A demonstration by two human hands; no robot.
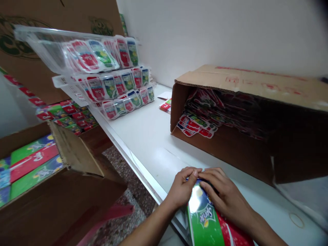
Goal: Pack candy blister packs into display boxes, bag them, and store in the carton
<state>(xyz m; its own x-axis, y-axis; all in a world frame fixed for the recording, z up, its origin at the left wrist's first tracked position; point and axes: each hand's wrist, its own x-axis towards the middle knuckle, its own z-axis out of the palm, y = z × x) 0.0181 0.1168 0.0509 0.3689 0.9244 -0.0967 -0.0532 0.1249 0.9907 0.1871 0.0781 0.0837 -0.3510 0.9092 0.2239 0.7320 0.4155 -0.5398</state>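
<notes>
Both my hands rest on a glossy printed pack (205, 218) with a green Sprite panel and a red panel, lying at the near edge of the white table (143, 136). My left hand (183, 188) curls its fingers over the pack's far left corner. My right hand (222, 194) lies over its top with the fingers pressed down on it. The fingertips of both hands meet at the pack's far end.
A cardboard box (243, 112) lies on its side on the table, full of red and green packets. Clear trays (102, 68) of packets are stacked at the back left. Open cardboard boxes (51, 177) with colourful packs stand at the left, beside the floor.
</notes>
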